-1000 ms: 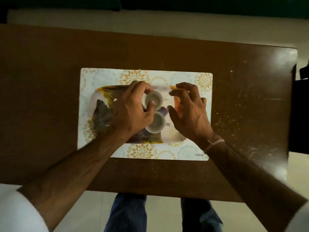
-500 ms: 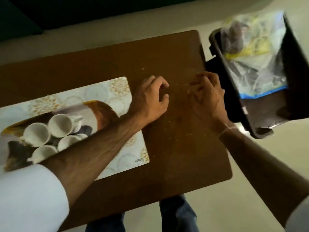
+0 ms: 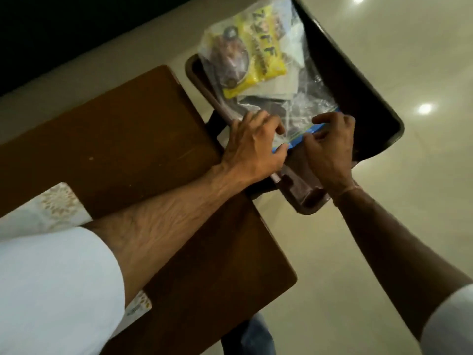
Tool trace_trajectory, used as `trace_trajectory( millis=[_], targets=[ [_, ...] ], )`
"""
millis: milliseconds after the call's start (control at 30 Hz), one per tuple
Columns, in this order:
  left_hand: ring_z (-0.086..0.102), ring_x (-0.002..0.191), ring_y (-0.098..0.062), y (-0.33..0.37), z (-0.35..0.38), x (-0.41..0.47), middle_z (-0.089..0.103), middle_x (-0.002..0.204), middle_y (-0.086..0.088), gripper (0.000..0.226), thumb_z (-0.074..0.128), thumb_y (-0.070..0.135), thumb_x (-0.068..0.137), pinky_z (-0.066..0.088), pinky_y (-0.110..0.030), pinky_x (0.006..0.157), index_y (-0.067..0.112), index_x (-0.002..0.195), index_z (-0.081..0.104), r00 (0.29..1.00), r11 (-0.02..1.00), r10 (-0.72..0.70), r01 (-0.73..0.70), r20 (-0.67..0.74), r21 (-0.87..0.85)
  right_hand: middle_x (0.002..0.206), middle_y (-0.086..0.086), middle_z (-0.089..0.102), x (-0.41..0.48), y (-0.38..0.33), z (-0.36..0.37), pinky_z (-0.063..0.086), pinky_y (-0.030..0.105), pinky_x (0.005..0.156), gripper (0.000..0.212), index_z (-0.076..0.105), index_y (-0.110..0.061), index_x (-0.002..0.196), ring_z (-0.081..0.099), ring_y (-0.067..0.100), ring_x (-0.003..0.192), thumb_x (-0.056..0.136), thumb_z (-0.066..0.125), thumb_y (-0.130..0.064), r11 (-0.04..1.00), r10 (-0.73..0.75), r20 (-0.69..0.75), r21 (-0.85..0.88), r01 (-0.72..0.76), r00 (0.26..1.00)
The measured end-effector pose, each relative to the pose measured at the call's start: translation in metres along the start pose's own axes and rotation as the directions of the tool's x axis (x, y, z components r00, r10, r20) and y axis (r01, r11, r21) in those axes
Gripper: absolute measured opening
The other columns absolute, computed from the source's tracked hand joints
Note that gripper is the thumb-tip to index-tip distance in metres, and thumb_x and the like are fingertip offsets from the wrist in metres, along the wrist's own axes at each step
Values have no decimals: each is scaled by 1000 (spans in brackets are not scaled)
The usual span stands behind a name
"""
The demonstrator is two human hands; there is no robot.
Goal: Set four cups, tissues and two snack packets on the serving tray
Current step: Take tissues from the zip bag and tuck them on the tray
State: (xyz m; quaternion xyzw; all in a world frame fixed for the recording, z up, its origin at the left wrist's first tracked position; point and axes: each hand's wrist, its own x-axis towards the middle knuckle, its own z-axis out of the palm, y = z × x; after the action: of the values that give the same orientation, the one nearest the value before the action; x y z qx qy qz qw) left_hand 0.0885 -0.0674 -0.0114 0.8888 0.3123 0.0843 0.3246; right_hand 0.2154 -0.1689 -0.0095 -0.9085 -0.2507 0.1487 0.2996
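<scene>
Both hands, the left hand (image 3: 252, 147) and right hand (image 3: 330, 147), are pinching the blue-edged mouth of a clear bag (image 3: 302, 111) (yellow snack packet (image 3: 263, 55) inside) lying on a dark chair (image 3: 358, 80).

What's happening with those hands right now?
Left hand, right hand: both pinching clear bag's blue seal. Yellow snack packet inside, unreached. Bag closed, in the way.
</scene>
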Motion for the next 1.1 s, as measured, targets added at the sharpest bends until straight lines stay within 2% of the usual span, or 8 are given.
trace_trajectory(
  millis=[100,233,400,567,767,833,967,1100],
  targets=[
    [54,107,-23,12,21,21,60,106,0,37,67,45,77,35,-40,88,22,104,60,996,998,6,-12,88,60,123,14,55,14,13,3,48,24,97,46,47,-9,122,59,24,109,82,70,-13,923,312,9,233,-306,950],
    [53,111,-26,12,40,38,56,114,-4,51,73,49,75,40,-41,92,21,114,53,975,993,-82,63,206,97,106,11,62,32,12,9,53,35,69,44,40,-17,120,64,21,87,88,70,-12,538,598,224,600,-592,770],
    [57,115,-30,13,45,53,57,123,-9,76,76,51,74,44,-47,98,15,131,42,963,982,-159,131,216,137,74,4,62,35,3,10,49,28,57,19,58,-18,83,57,14,64,85,74,-8,513,586,160,686,-517,794],
    [65,83,-24,18,37,52,66,86,4,23,68,38,80,42,-31,68,21,94,62,986,990,-138,137,92,16,76,5,69,28,-5,0,61,29,72,17,65,-17,83,68,15,71,81,82,-17,661,528,10,623,-418,849],
    [57,59,-10,22,27,54,65,67,6,19,66,30,83,49,-29,55,16,72,70,965,957,-260,253,-35,-143,98,18,75,25,-15,-8,61,39,84,16,70,-3,100,72,27,89,100,56,-11,303,443,332,819,-488,833],
    [52,50,-1,20,23,56,59,57,12,25,74,32,81,43,-14,50,19,63,64,944,933,-322,304,-72,-190,110,22,72,28,-19,-11,59,40,89,21,70,-3,105,71,29,97,102,52,-11,266,382,384,826,-498,841],
    [51,50,9,23,15,58,50,49,16,38,77,42,82,34,-8,48,26,57,53,933,890,-352,308,-76,-335,104,9,69,31,-24,-13,57,24,66,14,62,-14,112,70,17,85,99,60,-18,443,259,303,807,-392,917],
    [59,62,3,28,9,58,64,65,11,22,66,29,93,42,-13,55,16,75,68,956,856,-292,248,-28,-454,108,4,69,30,-21,-10,59,26,69,26,56,-24,113,72,16,93,92,70,-28,686,205,253,652,-323,945]
  ],
)
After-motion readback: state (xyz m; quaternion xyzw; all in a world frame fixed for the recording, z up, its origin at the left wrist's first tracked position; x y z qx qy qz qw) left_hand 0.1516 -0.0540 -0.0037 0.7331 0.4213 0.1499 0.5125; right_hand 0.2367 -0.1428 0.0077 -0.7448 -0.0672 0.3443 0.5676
